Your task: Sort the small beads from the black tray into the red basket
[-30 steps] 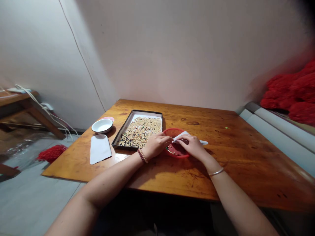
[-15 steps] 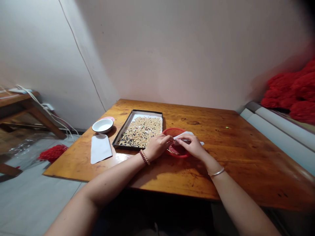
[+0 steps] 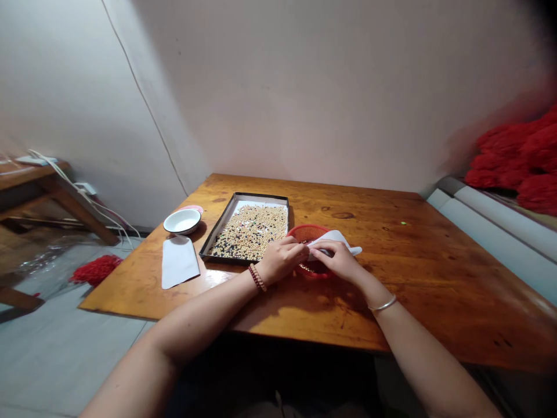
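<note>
Over a red plastic basket (image 3: 306, 233), both my hands are close together. A white sheet (image 3: 335, 236), folded or curled and with a rounded end, lies across the basket opening. My left hand (image 3: 284, 259) is closed on the sheet's left end, its fingertips partly hidden. My right hand (image 3: 340, 262) pinches the same sheet with thumb and fingers, its wider part showing beyond the knuckles. Some beans are visible low inside the basket. To the left, a shallow black-edged tray (image 3: 203, 255) holds pale and dark beans (image 3: 250, 232).
A white enamel bowl (image 3: 181, 222) stands left of the tray, with a white card (image 3: 179, 264) in front. All rest on a wooden table (image 3: 374, 220). Red bundles (image 3: 513, 157) are piled at right, and another red bundle (image 3: 96, 270) is on the floor at left.
The white sheet has tilted up, and more of its face shows above my right hand. My hands stay over the basket with small finger shifts.
</note>
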### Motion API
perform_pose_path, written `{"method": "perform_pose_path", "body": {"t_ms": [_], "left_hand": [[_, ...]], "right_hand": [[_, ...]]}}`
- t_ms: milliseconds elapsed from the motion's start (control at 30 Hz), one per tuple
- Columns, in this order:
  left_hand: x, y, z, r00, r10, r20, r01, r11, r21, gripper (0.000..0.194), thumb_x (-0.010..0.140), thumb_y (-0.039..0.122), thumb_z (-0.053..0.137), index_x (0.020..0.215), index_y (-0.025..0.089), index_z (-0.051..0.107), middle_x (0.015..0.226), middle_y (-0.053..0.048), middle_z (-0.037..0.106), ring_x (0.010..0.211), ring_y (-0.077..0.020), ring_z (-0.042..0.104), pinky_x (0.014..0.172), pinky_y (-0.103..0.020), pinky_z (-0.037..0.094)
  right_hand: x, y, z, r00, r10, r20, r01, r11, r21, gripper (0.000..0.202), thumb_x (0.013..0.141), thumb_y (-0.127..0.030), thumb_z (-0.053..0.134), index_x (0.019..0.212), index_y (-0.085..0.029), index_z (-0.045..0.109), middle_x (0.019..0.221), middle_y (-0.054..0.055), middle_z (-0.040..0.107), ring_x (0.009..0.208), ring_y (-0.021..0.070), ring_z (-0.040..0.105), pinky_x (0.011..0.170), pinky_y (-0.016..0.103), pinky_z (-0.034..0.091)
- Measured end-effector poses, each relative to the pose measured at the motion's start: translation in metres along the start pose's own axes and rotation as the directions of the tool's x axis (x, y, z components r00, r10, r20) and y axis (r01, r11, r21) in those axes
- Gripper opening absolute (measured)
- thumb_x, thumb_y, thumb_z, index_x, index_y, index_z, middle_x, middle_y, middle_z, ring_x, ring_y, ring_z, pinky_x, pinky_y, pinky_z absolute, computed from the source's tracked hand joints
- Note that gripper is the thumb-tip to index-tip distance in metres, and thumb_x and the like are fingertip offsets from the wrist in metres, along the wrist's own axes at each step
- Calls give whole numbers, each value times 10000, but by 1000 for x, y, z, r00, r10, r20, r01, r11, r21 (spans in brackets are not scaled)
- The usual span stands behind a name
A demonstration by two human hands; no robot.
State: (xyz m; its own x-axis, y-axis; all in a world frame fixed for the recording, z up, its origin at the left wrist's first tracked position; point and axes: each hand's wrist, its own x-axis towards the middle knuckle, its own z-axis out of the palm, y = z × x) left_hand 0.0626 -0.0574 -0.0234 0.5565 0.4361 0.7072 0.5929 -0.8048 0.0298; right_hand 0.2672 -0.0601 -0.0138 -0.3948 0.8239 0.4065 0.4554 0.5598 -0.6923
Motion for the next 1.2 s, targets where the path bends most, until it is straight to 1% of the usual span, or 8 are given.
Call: {"method": "perform_pose_path", "body": {"t_ms": [267,433,500,633,800,900,1067,1200], "left_hand": [[0,2,-2,1000,-5,-10,5,1000,17,241,951,297,488,778,187,614,679,-13,635,674,-119,558,619,-229,438],[0,2,-2,998,-61,-20,61,998,3,195,935,342,530,858,188,621,800,-23,674,802,-149,582,727,-263,467],[0,2,-3,998,-59,-15,59,998,4,200,932,362,535,904,186,626,849,-31,683,848,-154,588,759,-269,474],[-1,1,-3,1000,-4,-16,4,1000,3,183,943,342,521,926,201,637,778,-9,678,768,-131,585,667,-235,462],[-1,0,-2,999,36,-8,-36,998,45,257,959,273,476,748,176,587,682,-17,626,727,-132,552,632,-233,430],[0,-1,-1,999,39,-16,-38,997,60,291,963,263,459,703,172,548,664,-20,598,715,-133,529,623,-236,416],[2,-2,-3,999,45,9,-45,995,86,285,966,297,462,722,173,540,687,-19,596,706,-140,517,618,-247,407],[3,-1,-6,999,-7,48,4,997,77,256,963,338,474,784,173,554,726,-19,617,748,-148,544,637,-251,420]], "right_hand": [[-2,-3,0,995,-7,99,7,1000,0,251,913,-325,520,932,-213,744,972,70,739,922,221,667,856,362,516],[-2,-2,0,995,-8,99,8,1000,-6,231,901,-304,533,934,-222,746,975,57,740,947,218,665,891,361,502],[-2,-1,0,995,-15,101,16,1000,-16,232,899,-297,530,921,-218,747,974,63,738,940,220,664,883,365,504],[-2,-2,-1,993,-9,120,12,1000,-27,249,907,-307,516,938,-210,743,973,70,737,921,222,665,865,370,510],[-2,-6,-2,992,24,126,-26,1000,13,261,902,-352,530,983,-217,738,991,66,740,932,225,674,870,361,517],[-2,-6,-2,990,58,131,-63,997,34,268,891,-375,544,1004,-221,734,1007,63,739,945,229,678,877,364,519],[-3,-6,-2,994,55,99,-57,998,24,241,877,-376,573,967,-225,738,988,51,741,924,221,679,874,354,513],[-2,-5,-2,995,63,75,-63,998,5,223,868,-374,588,945,-229,739,974,47,743,911,221,680,876,359,510]]}}
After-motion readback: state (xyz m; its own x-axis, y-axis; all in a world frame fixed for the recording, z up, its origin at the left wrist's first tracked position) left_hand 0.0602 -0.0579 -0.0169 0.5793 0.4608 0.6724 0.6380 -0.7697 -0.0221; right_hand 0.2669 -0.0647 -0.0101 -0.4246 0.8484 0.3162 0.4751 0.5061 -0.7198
